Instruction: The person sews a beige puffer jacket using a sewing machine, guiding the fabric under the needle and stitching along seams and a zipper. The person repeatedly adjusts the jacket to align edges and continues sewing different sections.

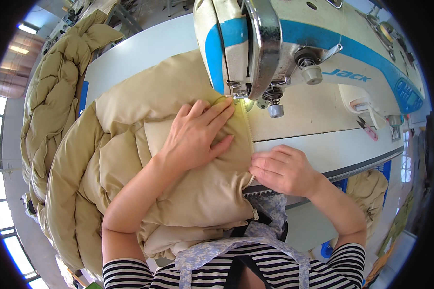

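A khaki puffer garment [173,82] lies under the head of a white and blue sewing machine [226,53], with a pale zipper tape [246,118] along its right edge. My left hand [197,130] lies open on the fabric, fingertips near the presser foot [237,96]. Lower on the right, my right hand [282,168] is closed on the zipper edge, its fingertips partly hidden.
The white table [130,45] carries pink-handled scissors [370,131] at the right and has a dark ruled front strip [352,168]. More khaki garments [53,82] are heaped at the left. A blue crate [385,168] holding khaki fabric stands below the right side.
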The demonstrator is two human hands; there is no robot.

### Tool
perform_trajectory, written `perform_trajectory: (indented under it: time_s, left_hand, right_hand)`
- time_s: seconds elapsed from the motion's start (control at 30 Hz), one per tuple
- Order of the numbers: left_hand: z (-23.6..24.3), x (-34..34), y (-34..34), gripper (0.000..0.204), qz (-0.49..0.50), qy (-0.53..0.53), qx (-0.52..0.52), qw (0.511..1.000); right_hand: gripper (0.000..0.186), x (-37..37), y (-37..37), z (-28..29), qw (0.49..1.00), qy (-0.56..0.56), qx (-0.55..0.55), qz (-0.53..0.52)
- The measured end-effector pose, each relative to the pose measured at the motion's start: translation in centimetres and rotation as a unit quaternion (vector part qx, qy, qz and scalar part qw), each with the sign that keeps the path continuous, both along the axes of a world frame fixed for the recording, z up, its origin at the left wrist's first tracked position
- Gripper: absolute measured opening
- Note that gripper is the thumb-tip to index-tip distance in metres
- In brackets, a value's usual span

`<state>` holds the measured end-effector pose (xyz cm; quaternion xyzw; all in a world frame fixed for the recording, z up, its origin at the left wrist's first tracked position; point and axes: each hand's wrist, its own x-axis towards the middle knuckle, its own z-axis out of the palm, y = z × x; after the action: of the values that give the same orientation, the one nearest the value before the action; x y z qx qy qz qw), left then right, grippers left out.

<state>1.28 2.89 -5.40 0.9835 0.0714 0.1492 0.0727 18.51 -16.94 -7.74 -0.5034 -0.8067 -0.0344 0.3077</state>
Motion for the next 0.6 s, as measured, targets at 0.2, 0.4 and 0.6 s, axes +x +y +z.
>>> perform_trajectory:
  time_s: [0.2,0.4,0.6]
  left_hand:
    - [-0.1,0.4,1.2,0.051,0.001,0.001,-0.012,1.000]
    - [-0.5,0.9,2.8,0.049,0.003,0.017,-0.026,1.000]
    - [-1.0,1.2,4.5,0.048,0.012,0.055,-0.023,0.998]
  right_hand:
    - [0.015,0.3,0.9,-0.3,1.000,-0.001,0.010,-0.010]
    - [0.016,0.7,1.7,-0.6,0.999,-0.017,0.017,-0.025]
    - [0.018,0.3,2.7,-0.5,0.998,-0.020,0.013,-0.058]
